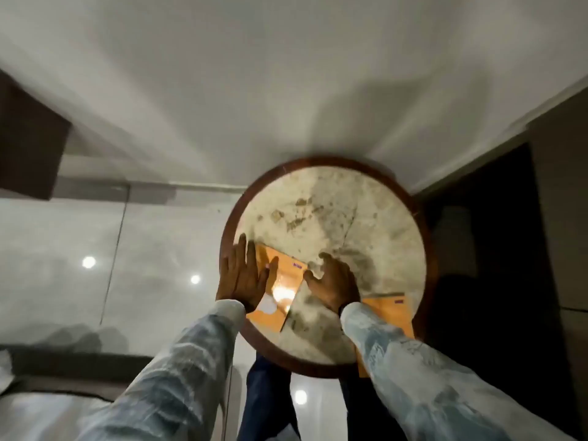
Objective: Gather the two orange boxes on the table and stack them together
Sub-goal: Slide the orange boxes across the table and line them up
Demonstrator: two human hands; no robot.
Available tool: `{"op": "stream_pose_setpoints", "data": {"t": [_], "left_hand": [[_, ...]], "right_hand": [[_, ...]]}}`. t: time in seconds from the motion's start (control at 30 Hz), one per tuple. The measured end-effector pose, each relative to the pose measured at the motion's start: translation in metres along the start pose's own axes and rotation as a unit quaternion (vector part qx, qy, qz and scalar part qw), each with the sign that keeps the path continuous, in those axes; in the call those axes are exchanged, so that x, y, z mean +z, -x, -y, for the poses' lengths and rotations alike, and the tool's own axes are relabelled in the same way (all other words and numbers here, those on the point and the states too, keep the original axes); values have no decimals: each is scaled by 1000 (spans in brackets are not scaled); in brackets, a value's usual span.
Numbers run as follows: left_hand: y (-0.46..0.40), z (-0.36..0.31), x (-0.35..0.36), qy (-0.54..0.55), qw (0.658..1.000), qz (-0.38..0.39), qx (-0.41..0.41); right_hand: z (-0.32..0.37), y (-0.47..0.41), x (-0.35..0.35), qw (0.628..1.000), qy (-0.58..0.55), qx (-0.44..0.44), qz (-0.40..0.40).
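On the round bench (pixel 366 198): two orange boxes, left box (pixel 283 281) under flat open left hand (pixel 243 275), right box (pixel 389 316) beneath right sleeve, right hand (pixel 335 283) spread, empty. Gathering step; next likely needs sliding one box over.

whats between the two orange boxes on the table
In the head view, bare marble tabletop and the right hand lie between the left orange box and the right orange box, which sit apart.
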State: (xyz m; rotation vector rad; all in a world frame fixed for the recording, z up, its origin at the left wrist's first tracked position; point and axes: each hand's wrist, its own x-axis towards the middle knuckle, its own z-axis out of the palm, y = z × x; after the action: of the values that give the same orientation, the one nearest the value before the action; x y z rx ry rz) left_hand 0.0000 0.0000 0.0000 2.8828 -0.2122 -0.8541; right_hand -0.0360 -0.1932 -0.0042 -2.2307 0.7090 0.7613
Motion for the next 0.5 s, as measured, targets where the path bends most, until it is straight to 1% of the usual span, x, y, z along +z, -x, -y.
{"op": "stream_pose_setpoints", "data": {"t": [0.03, 0.07, 0.1, 0.13, 0.2, 0.23, 0.3, 0.33, 0.4, 0.47, 0.5], "left_hand": [[-3, 6, 21, 14, 999, 31, -13], [-6, 10, 40, 25, 999, 45, -17], [-8, 14, 56, 27, 999, 33, -27], [-9, 16, 69, 25, 999, 21, -36], [-17, 12, 89, 24, 998, -5, -60], [-22, 12, 95, 42, 996, -22, -78], [-35, 12, 93, 124, 983, -41, -129], [-43, 13, 93, 174, 973, -43, -149], [-55, 13, 86, 286, 945, -46, -155], [-66, 2, 73, 437, 887, -47, -138], [-73, -6, 65, 490, 860, -52, -131]], "right_hand": [[-8, -9, 21, 999, -26, 33, 33], [-15, -16, 42, 995, -54, 60, 57], [-20, -20, 60, 991, -85, 78, 60], [-25, -23, 78, 987, -114, 103, 50], [-27, -28, 108, 974, -183, 137, 0], [-27, -32, 117, 967, -208, 145, -30], [-24, -34, 123, 956, -233, 162, -67], [-24, -36, 123, 952, -243, 167, -80], [-23, -41, 113, 946, -267, 156, -99], [-20, -53, 97, 940, -289, 144, -111], [-17, -63, 87, 942, -286, 133, -114]]}}
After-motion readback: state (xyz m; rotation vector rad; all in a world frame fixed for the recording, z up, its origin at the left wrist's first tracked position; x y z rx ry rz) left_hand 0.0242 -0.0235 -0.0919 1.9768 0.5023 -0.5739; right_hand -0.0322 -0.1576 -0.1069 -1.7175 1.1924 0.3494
